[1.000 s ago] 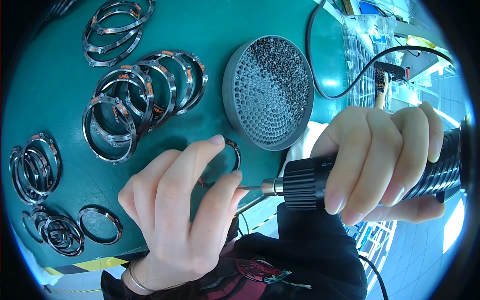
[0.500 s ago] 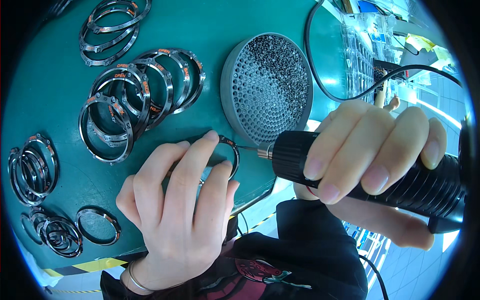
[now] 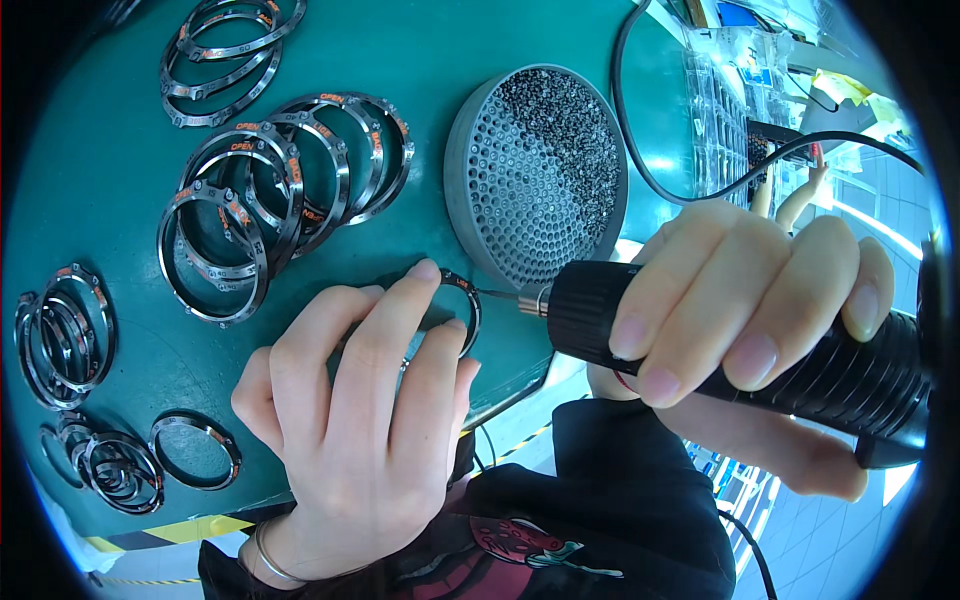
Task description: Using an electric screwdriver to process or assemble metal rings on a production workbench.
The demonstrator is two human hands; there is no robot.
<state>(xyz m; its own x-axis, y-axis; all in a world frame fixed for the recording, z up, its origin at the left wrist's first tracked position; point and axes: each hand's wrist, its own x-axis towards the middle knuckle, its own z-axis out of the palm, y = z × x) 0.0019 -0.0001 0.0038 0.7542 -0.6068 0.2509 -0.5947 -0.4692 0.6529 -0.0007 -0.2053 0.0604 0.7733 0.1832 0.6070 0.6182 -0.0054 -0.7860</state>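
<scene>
My left hand point(image 3: 365, 420) is closed on a dark metal watch bezel ring point(image 3: 470, 300) with small orange lettering, held against the green table. My fingers cover much of the ring. My right hand point(image 3: 750, 310) wraps round a black electric screwdriver point(image 3: 585, 310), which lies nearly level. Its thin bit points left, and the tip meets or nearly meets the outer edge of the ring; I cannot tell if it touches. Just beyond the bit stands a round grey tray point(image 3: 460, 200) with many small pits, heaped at its upper right with tiny dark metal screws point(image 3: 565, 125).
Overlapping bezel rings point(image 3: 300, 180) lie beyond my left hand, with further groups at the far left and near left. A black cable point(image 3: 622, 110) loops right of the tray. Clear plastic packs point(image 3: 720, 120) and another person's arm point(image 3: 800, 205) are at the right.
My hands, the ring and the screwdriver hold almost the same place. The other person's arm at the right has moved and shows more.
</scene>
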